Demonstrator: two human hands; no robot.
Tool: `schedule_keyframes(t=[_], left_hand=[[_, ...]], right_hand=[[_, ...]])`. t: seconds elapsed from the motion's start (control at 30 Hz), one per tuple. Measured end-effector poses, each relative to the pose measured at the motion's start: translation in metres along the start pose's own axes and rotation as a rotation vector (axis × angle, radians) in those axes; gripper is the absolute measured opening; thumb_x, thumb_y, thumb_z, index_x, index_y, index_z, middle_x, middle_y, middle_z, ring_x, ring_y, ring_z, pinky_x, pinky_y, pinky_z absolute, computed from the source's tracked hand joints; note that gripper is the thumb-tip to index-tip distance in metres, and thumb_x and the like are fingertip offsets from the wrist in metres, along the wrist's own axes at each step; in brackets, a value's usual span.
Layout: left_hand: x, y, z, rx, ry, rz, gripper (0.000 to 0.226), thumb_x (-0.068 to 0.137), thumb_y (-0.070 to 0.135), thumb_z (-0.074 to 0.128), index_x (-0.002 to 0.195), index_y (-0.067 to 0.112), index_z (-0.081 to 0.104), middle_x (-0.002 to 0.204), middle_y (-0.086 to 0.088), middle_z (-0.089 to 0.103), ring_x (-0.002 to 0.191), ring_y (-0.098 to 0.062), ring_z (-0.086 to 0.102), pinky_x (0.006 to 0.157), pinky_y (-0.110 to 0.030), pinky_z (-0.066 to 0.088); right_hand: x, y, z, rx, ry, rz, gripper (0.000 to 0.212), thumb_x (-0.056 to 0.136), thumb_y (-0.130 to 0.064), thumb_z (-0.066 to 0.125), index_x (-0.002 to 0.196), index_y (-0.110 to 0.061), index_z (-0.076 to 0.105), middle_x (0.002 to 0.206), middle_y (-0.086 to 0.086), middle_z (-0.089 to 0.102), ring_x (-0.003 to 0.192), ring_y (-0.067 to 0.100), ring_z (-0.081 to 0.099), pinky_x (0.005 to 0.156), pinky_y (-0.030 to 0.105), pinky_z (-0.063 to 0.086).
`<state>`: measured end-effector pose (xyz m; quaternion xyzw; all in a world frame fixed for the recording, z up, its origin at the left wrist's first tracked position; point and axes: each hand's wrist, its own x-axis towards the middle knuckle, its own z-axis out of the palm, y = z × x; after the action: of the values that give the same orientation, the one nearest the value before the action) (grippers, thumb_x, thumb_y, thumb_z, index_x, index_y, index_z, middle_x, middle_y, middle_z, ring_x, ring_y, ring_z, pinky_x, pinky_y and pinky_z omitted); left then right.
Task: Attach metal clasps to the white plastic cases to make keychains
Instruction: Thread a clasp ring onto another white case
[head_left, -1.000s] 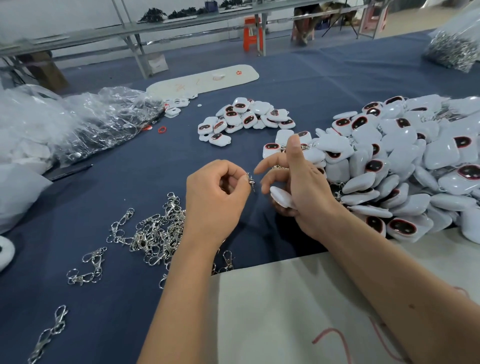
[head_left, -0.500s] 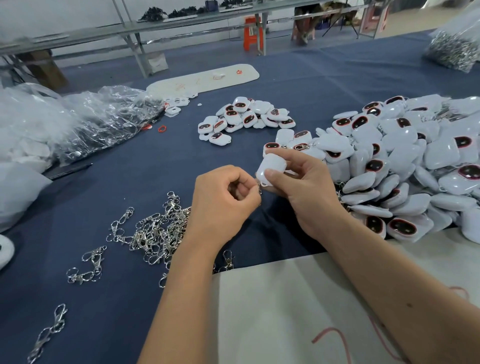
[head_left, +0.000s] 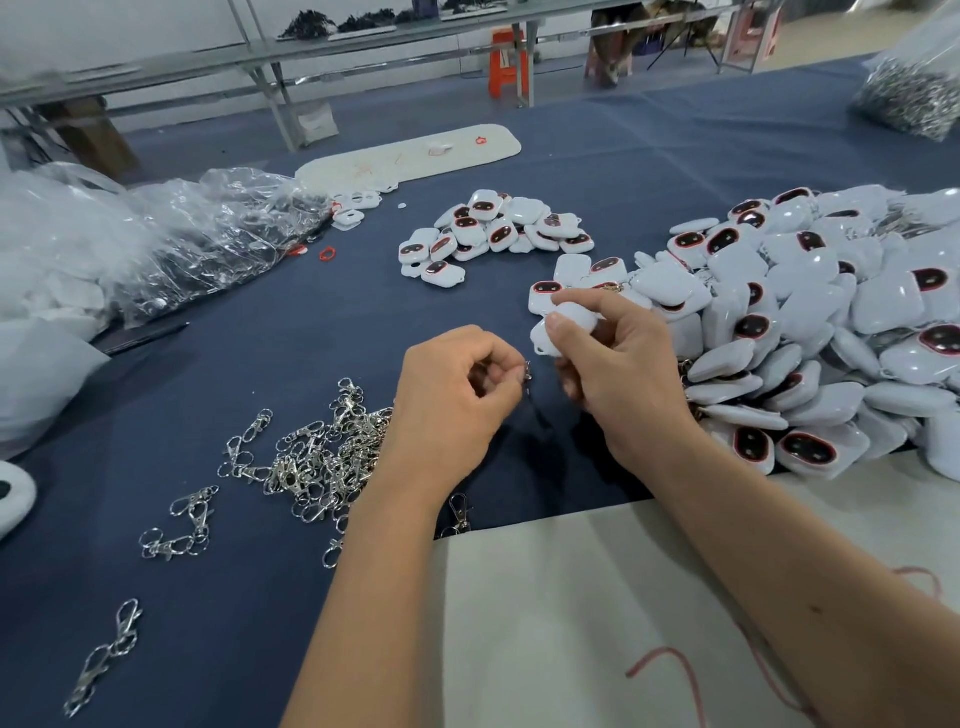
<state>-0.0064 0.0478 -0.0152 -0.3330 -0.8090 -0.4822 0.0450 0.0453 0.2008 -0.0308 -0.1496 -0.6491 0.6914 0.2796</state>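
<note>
Nearest me, a pale sheet covers the table's front edge under my forearms. Just past it my left hand is curled, its fingertips pinching a small metal clasp that pokes out toward the right. My right hand pinches a white plastic case between thumb and fingers, just above and right of the clasp; the two look slightly apart. Loose clasps lie heaped on the blue cloth left of my left wrist, with open cloth beyond them. The big pile of cases crowds my right side. Farther out I see a smaller cluster of cases, a crumpled clear plastic bag at left, and a bag filled with metal parts at the far right corner.
</note>
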Motion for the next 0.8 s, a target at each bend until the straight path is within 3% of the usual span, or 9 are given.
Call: schedule_keyframes(t=[0.23,0.43,0.7,0.8], left_hand=[[0.0011,0.0004,0.0002,0.026,-0.024,0.050,0.017,0.088,0.007,0.071,0.079,0.021,0.070,0.077,0.006,0.064,0.074,-0.016,0.061,0.067,-0.022,0.049],[0.0010,-0.0004,-0.0002,0.034,-0.046,0.067,0.017,0.087,0.005,0.069,0.079,0.019,0.069,0.076,0.006,0.062,0.070,-0.011,0.056,0.064,-0.013,0.041],[0.0003,0.0000,0.0025,0.106,-0.031,0.081,0.017,0.085,0.003,0.065,0.076,0.017,0.066,0.074,0.003,0.060,0.067,-0.012,0.052,0.060,-0.018,0.039],[0.0006,-0.0001,0.0039,0.145,-0.010,0.078,0.016,0.085,0.003,0.066,0.075,0.016,0.065,0.073,0.003,0.060,0.068,-0.014,0.052,0.061,-0.021,0.040]], right_hand=[[0.0014,0.0020,0.0019,-0.066,0.009,-0.023,0.011,0.096,-0.016,0.070,0.106,-0.019,0.073,0.060,-0.002,0.059,0.046,0.013,0.047,0.043,0.022,0.040],[0.0011,0.0059,0.0022,-0.138,-0.002,-0.081,0.005,0.093,-0.021,0.072,0.096,-0.024,0.073,0.059,-0.001,0.057,0.047,0.016,0.048,0.044,0.024,0.042],[0.0021,0.0088,0.0020,-0.257,0.031,-0.148,0.014,0.091,-0.025,0.072,0.105,-0.024,0.074,0.071,-0.007,0.066,0.061,0.014,0.058,0.066,0.031,0.049],[0.0004,0.0066,0.0026,-0.311,0.047,-0.178,0.014,0.091,-0.023,0.072,0.106,-0.022,0.072,0.072,-0.002,0.066,0.058,0.015,0.056,0.064,0.032,0.051]])
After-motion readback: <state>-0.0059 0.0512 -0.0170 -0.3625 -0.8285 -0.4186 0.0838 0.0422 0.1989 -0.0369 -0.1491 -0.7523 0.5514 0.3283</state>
